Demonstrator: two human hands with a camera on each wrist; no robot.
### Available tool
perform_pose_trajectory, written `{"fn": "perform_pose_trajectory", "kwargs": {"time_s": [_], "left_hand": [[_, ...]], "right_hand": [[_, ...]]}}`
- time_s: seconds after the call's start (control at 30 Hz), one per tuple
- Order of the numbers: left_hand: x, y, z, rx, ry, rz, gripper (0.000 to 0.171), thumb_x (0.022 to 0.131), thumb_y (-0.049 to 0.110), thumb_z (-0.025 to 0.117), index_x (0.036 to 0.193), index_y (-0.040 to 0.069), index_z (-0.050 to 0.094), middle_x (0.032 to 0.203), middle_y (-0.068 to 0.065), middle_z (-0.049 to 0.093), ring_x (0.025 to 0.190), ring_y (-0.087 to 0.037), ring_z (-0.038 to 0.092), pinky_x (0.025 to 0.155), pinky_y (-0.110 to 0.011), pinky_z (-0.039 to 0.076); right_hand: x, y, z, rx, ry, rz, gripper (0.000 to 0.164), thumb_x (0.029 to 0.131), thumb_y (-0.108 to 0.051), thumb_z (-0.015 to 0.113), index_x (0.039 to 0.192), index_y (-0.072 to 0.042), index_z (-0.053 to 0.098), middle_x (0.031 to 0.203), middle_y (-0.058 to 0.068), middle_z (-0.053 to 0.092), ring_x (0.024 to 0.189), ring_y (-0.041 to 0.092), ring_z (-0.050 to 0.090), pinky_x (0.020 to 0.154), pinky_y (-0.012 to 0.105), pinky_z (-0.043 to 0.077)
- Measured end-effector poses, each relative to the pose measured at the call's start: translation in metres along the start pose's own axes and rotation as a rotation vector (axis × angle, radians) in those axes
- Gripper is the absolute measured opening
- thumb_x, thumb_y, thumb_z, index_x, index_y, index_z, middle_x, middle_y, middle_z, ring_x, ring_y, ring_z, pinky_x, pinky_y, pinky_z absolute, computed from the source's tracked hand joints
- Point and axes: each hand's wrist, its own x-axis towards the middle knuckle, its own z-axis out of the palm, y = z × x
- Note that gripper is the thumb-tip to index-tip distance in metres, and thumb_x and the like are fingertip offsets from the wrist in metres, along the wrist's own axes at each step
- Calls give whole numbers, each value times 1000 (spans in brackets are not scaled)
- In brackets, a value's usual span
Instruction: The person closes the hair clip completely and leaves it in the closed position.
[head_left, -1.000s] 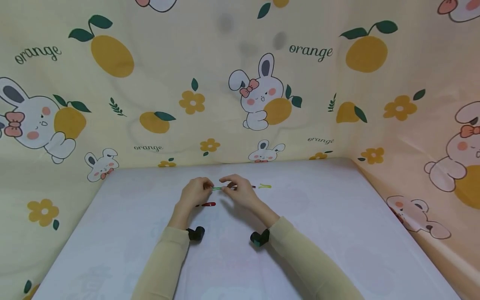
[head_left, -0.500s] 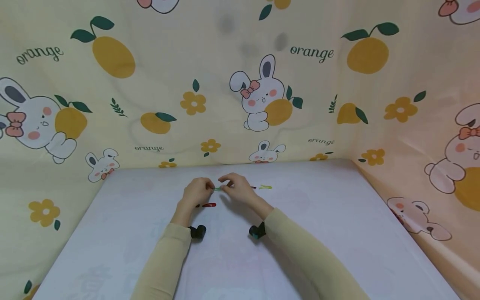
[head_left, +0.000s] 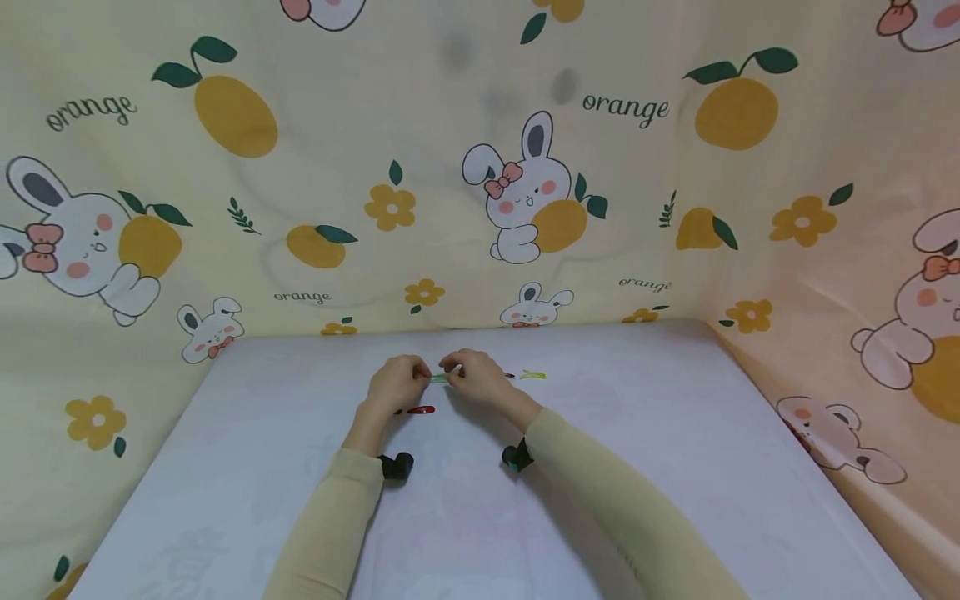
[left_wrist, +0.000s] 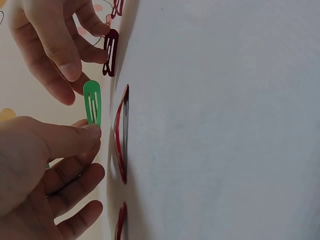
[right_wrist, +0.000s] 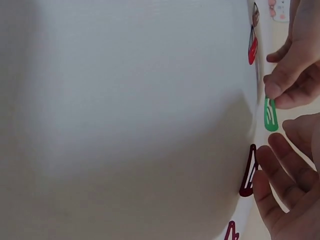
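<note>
My left hand (head_left: 400,385) pinches a green snap hair clip (left_wrist: 92,88) by one end between thumb and fingers, its rounded end sticking out. In the right wrist view the metal slots of the green clip (right_wrist: 270,122) show. Facing it, my right hand (head_left: 480,382) has its thumb and fingers apart and loosely bent, close to the clip's rounded end. Behind the right hand's fingers stands a dark red hair clip (left_wrist: 114,52) in the left wrist view. A red hair clip (head_left: 422,409) lies on the white table, just right of the left wrist.
Right of the right hand lie a yellow-green hair clip (head_left: 533,375) and the tip of a dark red one (head_left: 510,376). Another red clip (left_wrist: 120,222) shows at the bottom of the left wrist view. A patterned cloth (head_left: 420,125) hangs behind the white table (head_left: 465,533).
The right forearm has shifted slightly inward and the right fingers have moved a little around the clip's end. The left hand keeps its pinch on the green hair clip. The head view has shifted slightly.
</note>
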Motion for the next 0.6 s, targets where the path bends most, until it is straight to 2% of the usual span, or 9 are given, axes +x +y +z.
{"fn": "perform_pose_trajectory", "kwargs": {"time_s": [0.2,0.43,0.6], "left_hand": [[-1,0,0,-52,34,24,13,99,12,64,105,8,75,99,-7,71,83,-22,61,67,-33,50],[-4,4,-3,-76,101,68,11,100,11,65,103,8,75,104,-7,74,92,-24,65,81,-42,54],[-8,9,-7,-121,125,110,8,99,9,68,103,7,75,101,-7,73,91,-24,66,77,-43,55]], "right_hand": [[0,-1,-3,2,3,3,23,101,-9,64,122,-8,74,116,7,74,100,22,68,89,39,56],[-2,-6,-10,16,57,-11,18,101,-8,64,114,-9,76,109,6,75,88,17,65,80,33,54],[-8,-11,-15,78,98,-23,17,101,-7,65,113,-9,76,109,5,75,85,15,65,73,29,53]]}}
